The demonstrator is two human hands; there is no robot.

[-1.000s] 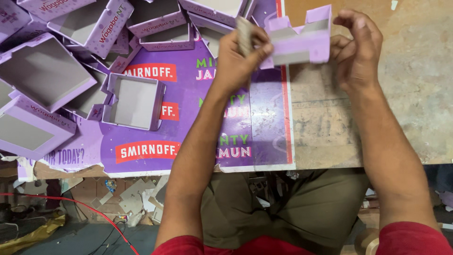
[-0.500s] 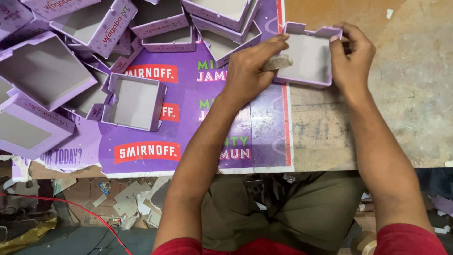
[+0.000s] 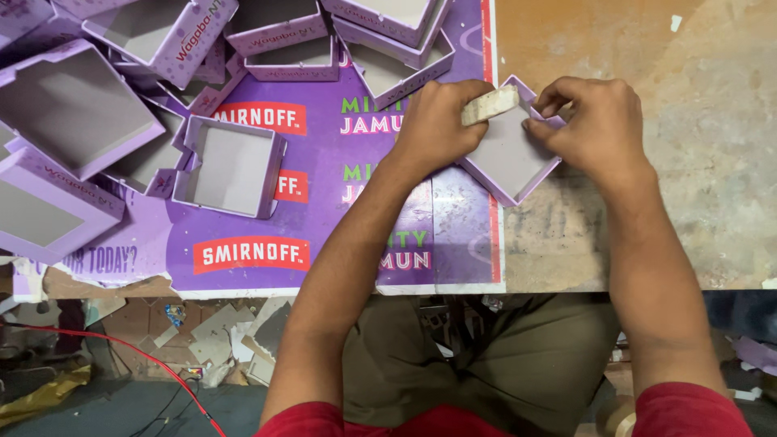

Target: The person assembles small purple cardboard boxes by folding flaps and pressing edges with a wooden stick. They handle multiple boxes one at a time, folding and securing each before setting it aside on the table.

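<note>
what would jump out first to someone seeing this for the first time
The two hands at centre top: the left hand presses a small pale block into an open purple box tray, while the right hand pinches the tray's far rim. Next, the heap of matching purple trays piled at upper left on a bright purple printed sheet, beside the worn bare table on the right.

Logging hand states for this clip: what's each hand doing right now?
Left hand: closed on a pale block, pressed against the purple tray.
Right hand: fingers pinching the tray's far corner, holding it on the table.
</note>
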